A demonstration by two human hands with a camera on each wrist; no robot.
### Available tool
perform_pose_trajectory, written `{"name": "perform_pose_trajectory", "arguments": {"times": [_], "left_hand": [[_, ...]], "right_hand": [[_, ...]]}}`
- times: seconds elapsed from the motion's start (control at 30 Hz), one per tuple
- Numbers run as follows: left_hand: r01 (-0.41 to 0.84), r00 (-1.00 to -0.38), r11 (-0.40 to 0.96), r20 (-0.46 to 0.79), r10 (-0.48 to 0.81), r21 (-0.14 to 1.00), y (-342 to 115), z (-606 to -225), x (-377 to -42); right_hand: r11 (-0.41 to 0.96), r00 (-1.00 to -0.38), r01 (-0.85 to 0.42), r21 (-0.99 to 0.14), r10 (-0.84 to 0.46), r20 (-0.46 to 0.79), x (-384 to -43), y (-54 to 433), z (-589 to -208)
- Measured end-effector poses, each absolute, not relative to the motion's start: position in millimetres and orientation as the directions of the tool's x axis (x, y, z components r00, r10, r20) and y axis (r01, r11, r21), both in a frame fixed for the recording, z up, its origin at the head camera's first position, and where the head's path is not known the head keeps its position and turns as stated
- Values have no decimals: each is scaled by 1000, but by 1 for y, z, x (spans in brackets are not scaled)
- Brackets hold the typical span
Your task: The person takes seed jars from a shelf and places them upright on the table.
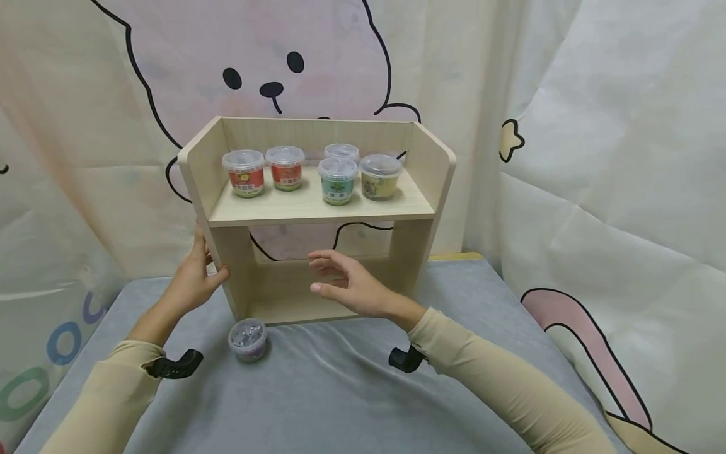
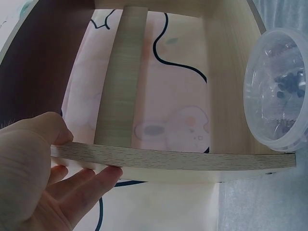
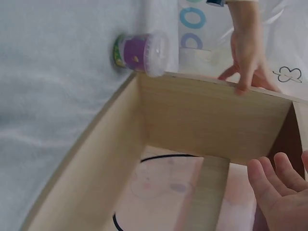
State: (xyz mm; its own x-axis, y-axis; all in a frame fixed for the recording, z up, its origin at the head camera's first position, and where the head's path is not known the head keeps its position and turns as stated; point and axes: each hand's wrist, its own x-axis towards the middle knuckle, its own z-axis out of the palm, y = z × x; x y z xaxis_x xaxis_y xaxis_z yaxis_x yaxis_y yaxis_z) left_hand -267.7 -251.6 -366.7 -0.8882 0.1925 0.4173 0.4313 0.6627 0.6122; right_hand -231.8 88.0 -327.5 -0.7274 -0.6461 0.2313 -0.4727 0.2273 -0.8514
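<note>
A small pale wooden shelf (image 1: 272,207) with two levels stands on the cloth. My left hand (image 1: 195,280) grips its left side panel; in the left wrist view the thumb lies on one face and the fingers (image 2: 91,185) on the other. In front of the lower compartment, my right hand (image 1: 357,284) hovers with loosely bent fingers, holding nothing. Two red-labelled cups (image 1: 244,175) stand at the left of the upper level. To their right are a teal-labelled cup (image 1: 337,183), a yellowish cup (image 1: 380,180) and a partly hidden cup (image 1: 342,151).
A lidded cup with a purple label (image 3: 134,52) stands on the grey-blue cloth (image 1: 317,391) by the shelf's front left corner. Behind the shelf hangs a light curtain (image 1: 454,126) with cartoon drawings. Part of the lower compartment's back is open, crossed by a wooden slat (image 2: 122,82).
</note>
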Motion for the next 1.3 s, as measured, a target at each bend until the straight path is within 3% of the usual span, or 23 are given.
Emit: {"name": "perform_pose_trajectory", "arguments": {"times": [0.8, 1.3], "left_hand": [[430, -888, 664, 419, 189, 611, -252, -367, -267], [413, -895, 685, 408, 182, 600, -251, -364, -265]], "right_hand": [[140, -756, -544, -827, -509, 411, -252, 127, -268], [204, -843, -456, -866, -411, 347, -275, 137, -242]]}}
